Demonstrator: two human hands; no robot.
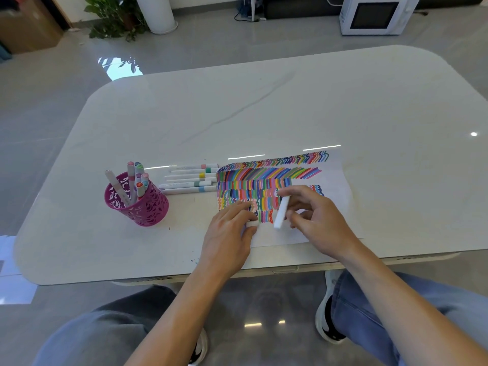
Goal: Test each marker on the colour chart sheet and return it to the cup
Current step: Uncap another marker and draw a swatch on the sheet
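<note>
Holding one white marker (280, 213) tilted over the colour chart sheet (335, 180), the right hand (314, 215) has its thumb and fingers (290, 192) clamped on the barrel. The left hand (229, 233) pinches one small white cap (252, 223), resting on the sheet's near edge. Five markers (190, 178) lie side by side on the tabletop (290, 101), between the sheet and one pink cup (142, 210) holding about seven more.

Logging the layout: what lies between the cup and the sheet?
Five markers lie side by side on the table between the cup and the sheet, as the head view shows.
</note>
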